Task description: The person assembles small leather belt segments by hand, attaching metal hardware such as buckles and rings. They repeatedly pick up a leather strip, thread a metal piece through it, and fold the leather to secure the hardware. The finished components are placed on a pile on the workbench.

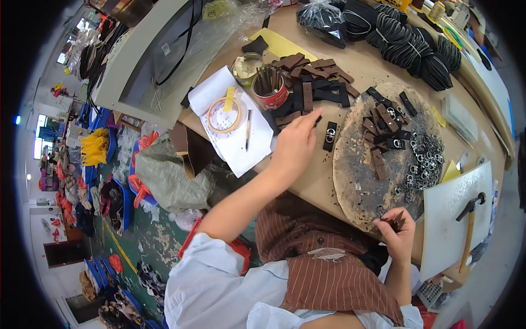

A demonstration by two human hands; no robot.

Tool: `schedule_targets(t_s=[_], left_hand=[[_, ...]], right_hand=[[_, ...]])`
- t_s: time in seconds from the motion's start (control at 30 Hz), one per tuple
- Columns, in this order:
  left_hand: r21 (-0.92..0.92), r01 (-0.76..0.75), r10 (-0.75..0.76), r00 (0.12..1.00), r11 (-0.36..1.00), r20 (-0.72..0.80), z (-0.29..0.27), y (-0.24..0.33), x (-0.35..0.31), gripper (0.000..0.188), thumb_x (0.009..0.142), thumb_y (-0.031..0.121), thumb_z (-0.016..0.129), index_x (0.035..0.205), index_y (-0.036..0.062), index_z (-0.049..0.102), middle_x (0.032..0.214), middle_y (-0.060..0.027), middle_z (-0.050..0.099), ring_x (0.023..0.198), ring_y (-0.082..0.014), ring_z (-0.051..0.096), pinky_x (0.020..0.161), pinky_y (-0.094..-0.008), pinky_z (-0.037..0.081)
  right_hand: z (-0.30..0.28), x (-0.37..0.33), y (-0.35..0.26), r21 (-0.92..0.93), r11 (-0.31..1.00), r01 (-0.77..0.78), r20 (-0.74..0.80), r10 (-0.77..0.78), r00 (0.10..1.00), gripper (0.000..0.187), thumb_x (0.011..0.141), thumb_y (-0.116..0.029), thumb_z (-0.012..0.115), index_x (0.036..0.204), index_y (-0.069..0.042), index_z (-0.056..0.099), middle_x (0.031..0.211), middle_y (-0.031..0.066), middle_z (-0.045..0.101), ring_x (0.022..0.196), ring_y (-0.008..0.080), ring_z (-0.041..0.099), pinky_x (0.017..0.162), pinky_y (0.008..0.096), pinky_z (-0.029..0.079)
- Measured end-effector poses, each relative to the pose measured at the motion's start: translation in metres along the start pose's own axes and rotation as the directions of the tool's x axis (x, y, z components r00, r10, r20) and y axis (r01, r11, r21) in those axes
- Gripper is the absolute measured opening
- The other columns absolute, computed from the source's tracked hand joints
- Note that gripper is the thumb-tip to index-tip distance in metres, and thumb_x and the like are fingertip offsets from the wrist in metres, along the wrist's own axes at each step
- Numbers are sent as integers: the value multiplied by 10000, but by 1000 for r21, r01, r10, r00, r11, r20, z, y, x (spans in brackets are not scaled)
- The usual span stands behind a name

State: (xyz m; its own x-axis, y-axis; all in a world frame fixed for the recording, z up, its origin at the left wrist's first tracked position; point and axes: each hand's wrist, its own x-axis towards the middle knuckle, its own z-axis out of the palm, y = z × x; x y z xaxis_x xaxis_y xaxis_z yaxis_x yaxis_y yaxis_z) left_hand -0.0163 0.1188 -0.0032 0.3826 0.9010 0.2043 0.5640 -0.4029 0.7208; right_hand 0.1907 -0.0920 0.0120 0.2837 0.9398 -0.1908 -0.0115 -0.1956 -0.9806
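Note:
My left hand (296,145) reaches over the table beside the pile of leather pieces. Its thumb and index finger meet at a small dark leather strip (318,121), mostly covered by the fingers. Right of it lies a black strap with a silver buckle (330,136). Close to the near edge of a round, worn board (350,189), my right hand (399,236) is closed around brown leather strips (398,221). A small metal buckle (380,210) is at its fingertips. Brown and black straps (386,122) and a heap of metal buckles (424,159) lie on the board.
Brown strips (323,70) are piled behind a red tin (271,93). Left of it, a tape roll (224,115) and a pen (249,130) rest on paper. A hammer (469,230) lies on a white slab (449,225) at right. Black cord bundles (402,41) line the back.

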Motion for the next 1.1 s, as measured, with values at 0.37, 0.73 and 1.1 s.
schedule_targets(t_s=[0.37, 0.73, 1.1], left_hand=[[-235, 184, -142, 973, 954, 184, 27, 6, 20, 468, 758, 40, 639, 1208, 10, 513, 948, -108, 626, 794, -133, 582, 715, -267, 467], [190, -458, 479, 874, 868, -79, 66, 23, 94, 376, 711, 6, 607, 1081, 75, 615, 1114, -143, 593, 1059, -327, 533, 919, -400, 415], [322, -526, 482, 851, 787, 211, 12, 5, 80, 240, 778, 36, 533, 970, 109, 658, 849, -47, 628, 958, -170, 588, 909, -363, 428]], right_hand=[[9, 3, 16, -27, 992, 121, -73, -123, 990, 122, 766, 23, 649, 822, -6, 544, 700, 19, 614, 603, 46, 539, 553, 176, 416], [0, 7, 18, -289, 871, 398, -60, -432, 900, 137, 720, 76, 636, 800, -13, 570, 921, 100, 561, 665, 55, 499, 562, 186, 421], [4, 11, 16, -62, 976, 209, -190, -218, 957, 92, 741, 54, 622, 796, 6, 566, 976, 88, 544, 620, 46, 469, 540, 183, 388]])
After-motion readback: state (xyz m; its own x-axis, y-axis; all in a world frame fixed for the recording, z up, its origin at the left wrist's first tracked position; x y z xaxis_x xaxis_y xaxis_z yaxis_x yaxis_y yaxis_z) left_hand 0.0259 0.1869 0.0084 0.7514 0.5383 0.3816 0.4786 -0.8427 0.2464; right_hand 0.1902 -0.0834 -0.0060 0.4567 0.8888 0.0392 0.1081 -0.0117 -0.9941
